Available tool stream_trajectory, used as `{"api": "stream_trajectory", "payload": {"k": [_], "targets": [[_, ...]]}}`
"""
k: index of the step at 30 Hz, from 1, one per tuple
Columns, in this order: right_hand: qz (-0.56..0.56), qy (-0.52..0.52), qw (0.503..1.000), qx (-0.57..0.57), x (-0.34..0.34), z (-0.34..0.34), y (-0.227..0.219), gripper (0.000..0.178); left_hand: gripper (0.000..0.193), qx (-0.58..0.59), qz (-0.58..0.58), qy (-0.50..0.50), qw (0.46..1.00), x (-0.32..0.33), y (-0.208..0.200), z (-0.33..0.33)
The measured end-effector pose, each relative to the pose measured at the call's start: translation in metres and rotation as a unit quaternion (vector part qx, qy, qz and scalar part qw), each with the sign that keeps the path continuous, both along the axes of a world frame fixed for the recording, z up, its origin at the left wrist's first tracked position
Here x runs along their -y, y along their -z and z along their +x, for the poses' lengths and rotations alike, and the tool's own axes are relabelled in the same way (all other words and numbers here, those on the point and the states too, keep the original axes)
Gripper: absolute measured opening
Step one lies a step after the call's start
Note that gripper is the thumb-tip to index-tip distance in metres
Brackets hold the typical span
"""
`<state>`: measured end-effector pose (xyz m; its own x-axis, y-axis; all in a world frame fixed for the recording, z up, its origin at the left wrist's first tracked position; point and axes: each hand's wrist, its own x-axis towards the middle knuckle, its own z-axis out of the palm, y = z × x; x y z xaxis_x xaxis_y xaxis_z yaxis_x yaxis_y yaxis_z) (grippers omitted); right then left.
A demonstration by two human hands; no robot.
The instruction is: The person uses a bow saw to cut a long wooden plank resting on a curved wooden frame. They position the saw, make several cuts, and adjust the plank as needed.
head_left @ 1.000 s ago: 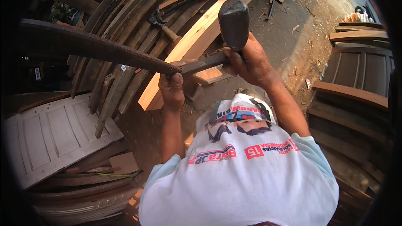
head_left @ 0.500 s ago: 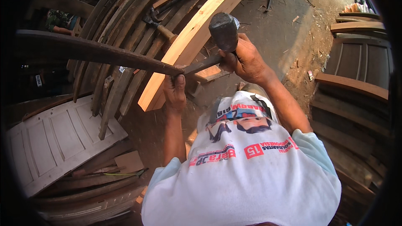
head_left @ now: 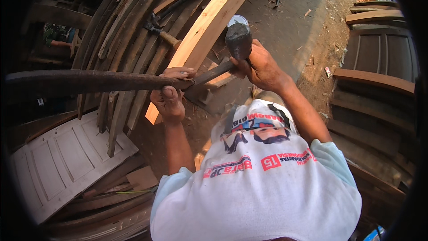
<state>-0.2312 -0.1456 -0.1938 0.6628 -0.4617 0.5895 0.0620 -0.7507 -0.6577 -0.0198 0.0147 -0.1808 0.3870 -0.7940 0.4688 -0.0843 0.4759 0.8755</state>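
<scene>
A long, dark wooden strip point(head_left: 89, 80) comes in from the left, its right end near the middle. My left hand point(head_left: 171, 96) is closed around it close to that end, the thumb below and the fingers over the far side. My right hand point(head_left: 263, 69) is closed on a mallet with a heavy, rounded black head point(head_left: 238, 40). A dark, narrow stick point(head_left: 209, 76) runs from the right hand's fingers to the strip's end and touches or overlaps it. Whether this stick is the mallet's handle or a separate piece, I cannot tell.
A pale, thick timber point(head_left: 209, 22) lies beyond my hands. Left of it are several dark planks point(head_left: 120, 40), with a black-handled hammer point(head_left: 154, 22) and a wooden handle point(head_left: 169, 40) on top. A white panelled door point(head_left: 58, 160) lies left, a dark one point(head_left: 379, 53) right. Another person's arm point(head_left: 60, 43) shows far left.
My left hand has moved left and slightly down, and its fingers now lap over the strip. The strip's left part sits lower, and the mallet head has shifted a little down.
</scene>
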Motion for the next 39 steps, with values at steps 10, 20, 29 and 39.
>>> {"api": "stream_trajectory", "payload": {"k": [10, 20, 29, 39], "targets": [[0.03, -0.004, 0.999, 0.029, -0.008, 0.003, 0.006, 0.016, 0.047, 0.02, -0.011, -0.052, 0.998, 0.004, 0.031, -0.013], [0.01, 0.013, 1.0, 0.005, -0.011, -0.001, 0.002, 0.013, 0.045, 0.03, 0.038, 0.023, 0.999, 0.001, 0.03, -0.01], [-0.034, 0.021, 0.998, 0.049, -0.01, 0.001, 0.009, 0.017, 0.044, 0.066, -0.044, -0.048, 0.996, -0.002, -0.005, -0.027], [-0.009, -0.001, 0.999, 0.041, -0.009, 0.002, 0.009, 0.017, 0.045, 0.013, -0.049, -0.033, 0.998, -0.002, 0.02, -0.028]]}}
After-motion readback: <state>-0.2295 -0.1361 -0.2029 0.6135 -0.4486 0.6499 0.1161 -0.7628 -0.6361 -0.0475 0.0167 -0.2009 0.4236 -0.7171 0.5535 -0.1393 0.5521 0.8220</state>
